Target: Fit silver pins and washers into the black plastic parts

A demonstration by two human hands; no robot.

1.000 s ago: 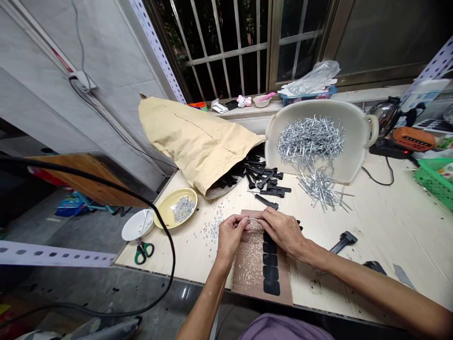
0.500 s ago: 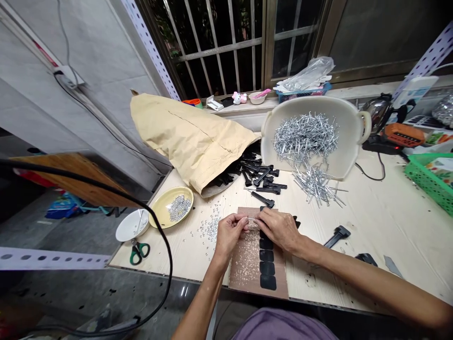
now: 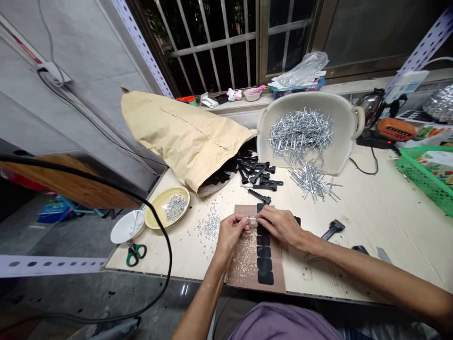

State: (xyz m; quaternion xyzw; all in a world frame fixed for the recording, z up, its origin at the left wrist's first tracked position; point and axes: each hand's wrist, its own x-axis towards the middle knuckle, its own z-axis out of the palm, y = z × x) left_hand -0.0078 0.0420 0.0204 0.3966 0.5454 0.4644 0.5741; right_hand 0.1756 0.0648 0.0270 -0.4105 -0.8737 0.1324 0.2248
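Observation:
Above a brown board (image 3: 274, 276), my two hands meet with a thin silver nail (image 3: 252, 218) stretched between their fingertips. My left hand (image 3: 230, 232) pinches one end. My right hand (image 3: 283, 227) has thumb and fingers closed at the other end; its fingertips partly hide the nail. Beneath the right hand runs a column of black rounded-square pads (image 3: 264, 264) on the board. Left of them the board's surface is worn and speckled. Small clear or silvery washer-like pieces (image 3: 211, 225) lie scattered on the table to the left of my left hand.
Black plastic clips (image 3: 260, 196) spill from a paper sack (image 3: 187, 137). A white basin (image 3: 341, 156) bears many silver nails. At left are a yellow dish (image 3: 153, 215), a white bowl (image 3: 118, 231) and green-handled scissors (image 3: 136, 253). A black cable (image 3: 169, 255) loops in front.
The view has shifted slightly, moving the background left. Both hands stay together over the board with the nail between them, their grip much the same.

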